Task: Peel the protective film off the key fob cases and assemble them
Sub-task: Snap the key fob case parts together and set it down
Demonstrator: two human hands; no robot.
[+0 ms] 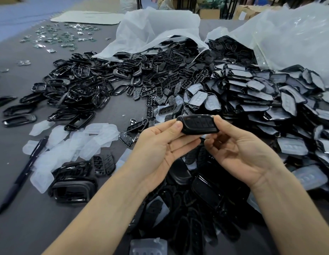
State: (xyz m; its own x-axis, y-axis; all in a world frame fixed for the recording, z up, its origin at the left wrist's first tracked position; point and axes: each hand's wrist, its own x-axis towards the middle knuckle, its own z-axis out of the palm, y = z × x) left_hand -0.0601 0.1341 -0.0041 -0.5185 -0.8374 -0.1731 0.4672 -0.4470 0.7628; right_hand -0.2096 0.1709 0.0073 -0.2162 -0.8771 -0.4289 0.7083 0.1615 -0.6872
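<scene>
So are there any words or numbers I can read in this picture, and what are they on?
No words or numbers can be read here.
On the key fob case, pinched between the left hand and the right hand: small button marks, too blurred to read.
On a loose button pad: a zigzag sign, no letters.
On a cardboard box at the back: a white label, too small to read.

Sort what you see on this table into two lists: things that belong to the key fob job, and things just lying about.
Belongs to the job:
- key fob case, held between left hand and right hand
- film-covered cases
- black frames
- button pads
- peeled films

Just lying about:
- pen
- flat board
- cardboard boxes
</scene>
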